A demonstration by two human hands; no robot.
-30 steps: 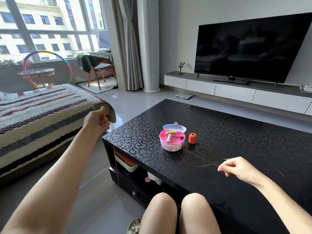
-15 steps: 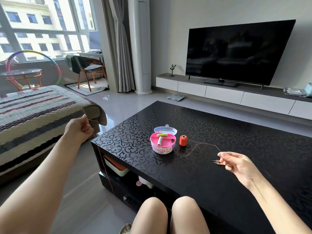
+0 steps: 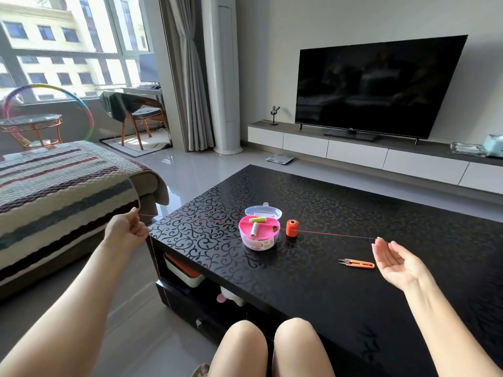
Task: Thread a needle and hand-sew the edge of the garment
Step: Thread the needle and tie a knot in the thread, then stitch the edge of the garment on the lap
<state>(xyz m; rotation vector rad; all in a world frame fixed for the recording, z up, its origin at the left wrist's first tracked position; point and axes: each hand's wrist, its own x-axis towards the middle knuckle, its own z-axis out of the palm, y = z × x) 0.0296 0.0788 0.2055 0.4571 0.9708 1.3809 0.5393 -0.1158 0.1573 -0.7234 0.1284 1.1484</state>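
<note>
My left hand (image 3: 126, 231), well left of the pink sewing box (image 3: 258, 235), pinches the red thread (image 3: 337, 235), which runs taut across the box and past the orange spool (image 3: 292, 228) just right of it to my right hand (image 3: 396, 261); that palm faces up, fingers loose, and I cannot tell if they nip it. Orange thread snips (image 3: 358, 263) lie on the black coffee table (image 3: 353, 295), right of the box

The arms (image 3: 68, 308) were bare from the left hand (image 3: 128, 232) and right hand (image 3: 394, 262) upward, with pale nails on the fingertips (image 3: 377, 242). The knees (image 3: 239, 346) were bare too, and a patterned slipper (image 3: 201, 370) (only its toe showing) covered one foot.
</note>
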